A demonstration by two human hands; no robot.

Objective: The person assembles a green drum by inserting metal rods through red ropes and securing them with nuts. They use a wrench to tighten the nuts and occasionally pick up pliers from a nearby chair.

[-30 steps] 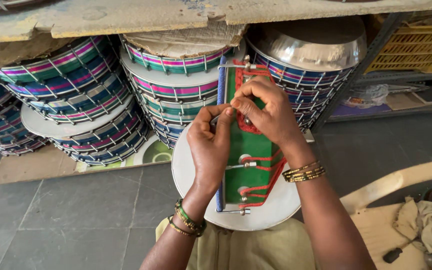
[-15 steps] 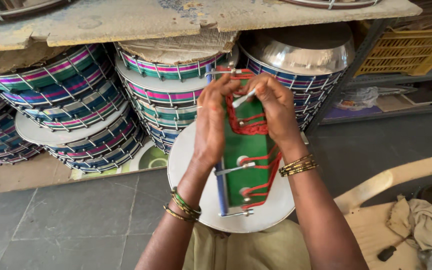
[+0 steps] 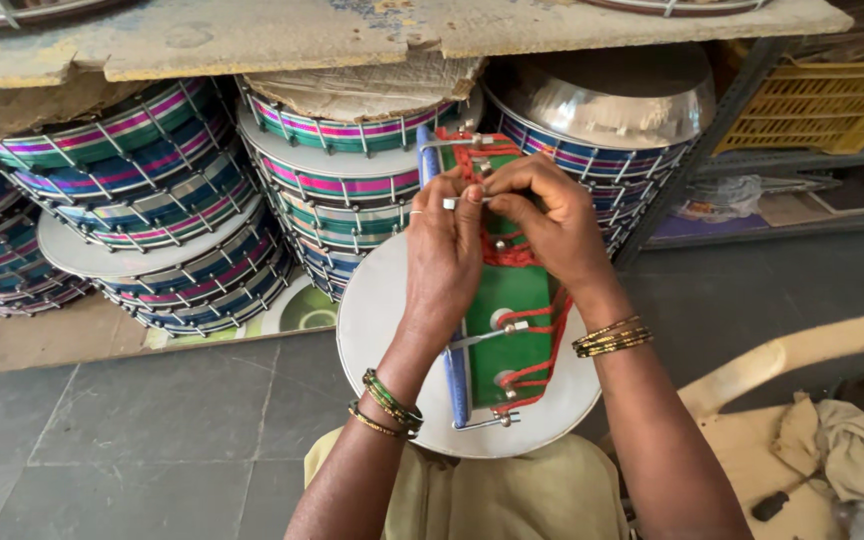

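— Pinching the red cord (image 3: 497,250), both: left hand (image 3: 444,262) and right hand (image 3: 544,225) have crept up to the drum's (image 3: 507,300) far end.
— And the drum?
— On edge over the lap, stacked drums (image 3: 152,200) behind. Probably lacing near the rim.

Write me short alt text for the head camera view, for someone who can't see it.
Both hands, left hand and right hand, work red cord at the top of a small green drum resting on a white drumhead. Stacks of striped drums fill the shelf behind.
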